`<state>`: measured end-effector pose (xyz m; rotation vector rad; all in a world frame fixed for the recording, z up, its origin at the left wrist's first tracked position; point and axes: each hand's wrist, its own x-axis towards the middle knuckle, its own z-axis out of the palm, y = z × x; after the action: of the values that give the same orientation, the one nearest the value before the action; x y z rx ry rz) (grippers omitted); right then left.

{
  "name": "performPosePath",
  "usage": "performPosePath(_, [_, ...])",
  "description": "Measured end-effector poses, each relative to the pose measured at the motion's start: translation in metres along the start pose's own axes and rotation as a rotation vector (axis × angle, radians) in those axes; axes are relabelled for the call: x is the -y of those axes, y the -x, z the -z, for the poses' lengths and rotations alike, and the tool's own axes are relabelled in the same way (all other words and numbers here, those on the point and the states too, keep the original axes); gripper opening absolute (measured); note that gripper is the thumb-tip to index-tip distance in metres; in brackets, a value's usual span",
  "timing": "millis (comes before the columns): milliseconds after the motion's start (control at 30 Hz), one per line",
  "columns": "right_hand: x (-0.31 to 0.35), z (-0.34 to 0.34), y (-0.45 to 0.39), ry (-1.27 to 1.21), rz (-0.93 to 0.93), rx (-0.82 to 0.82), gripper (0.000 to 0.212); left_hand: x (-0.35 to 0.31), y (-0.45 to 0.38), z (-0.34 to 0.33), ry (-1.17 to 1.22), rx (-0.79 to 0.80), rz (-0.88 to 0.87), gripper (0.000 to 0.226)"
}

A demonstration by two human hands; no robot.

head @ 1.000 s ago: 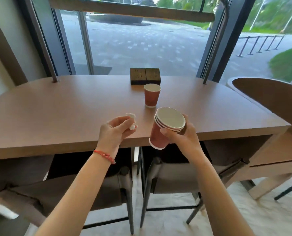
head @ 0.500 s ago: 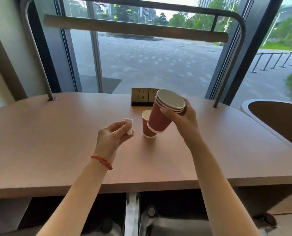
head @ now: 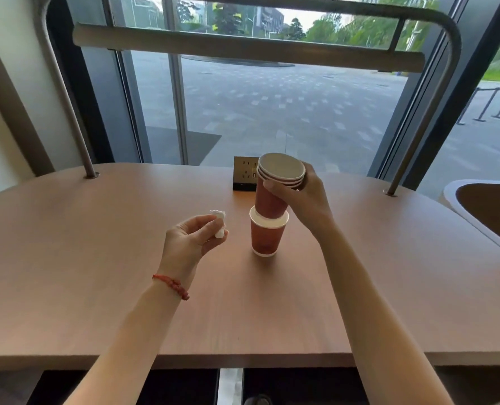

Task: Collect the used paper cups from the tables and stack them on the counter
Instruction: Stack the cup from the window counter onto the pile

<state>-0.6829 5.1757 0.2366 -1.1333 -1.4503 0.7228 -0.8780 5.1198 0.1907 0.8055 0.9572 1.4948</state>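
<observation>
A single red paper cup (head: 264,237) stands upright on the wooden table (head: 96,258), near its middle. My right hand (head: 302,194) grips a stack of three nested red cups (head: 273,191) by its upper part. The stack's base sits in the mouth of the standing cup, tilted slightly. My left hand (head: 191,244) hovers left of the cups and pinches a small crumpled white tissue (head: 219,225) between thumb and fingers.
A brass socket block (head: 244,173) stands on the table just behind the cups. Two metal posts (head: 76,127) rise from the table and carry a wooden rail across the window. A curved chair back (head: 488,211) is at the right edge.
I have come closer to the table. My right hand carried the stack forward and lowered it onto the standing cup. My left hand kept the tissue and stayed beside the cups.
</observation>
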Motion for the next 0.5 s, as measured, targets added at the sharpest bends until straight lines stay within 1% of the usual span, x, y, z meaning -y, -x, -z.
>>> performPosePath(100, [-0.009,-0.004,0.001,0.04,-0.01,0.034,0.06,0.0,-0.006,0.002,0.003,0.002,0.007,0.019])
performPosePath(233, [-0.023,-0.01,0.007,0.05,-0.053,0.068,0.067,0.002,-0.011,0.006,0.013,0.007,0.027,0.006])
performPosePath(300, [-0.031,-0.012,0.01,0.07,-0.072,0.087,0.072,0.003,-0.013,0.007,0.014,0.007,0.037,0.004])
performPosePath(433, [-0.045,-0.014,0.017,0.126,-0.136,0.121,0.093,0.002,-0.016,0.008,0.015,0.016,0.04,0.018])
performPosePath(500, [-0.052,-0.015,0.021,0.12,-0.144,0.115,0.095,0.003,-0.017,0.009,0.011,0.021,0.044,0.022])
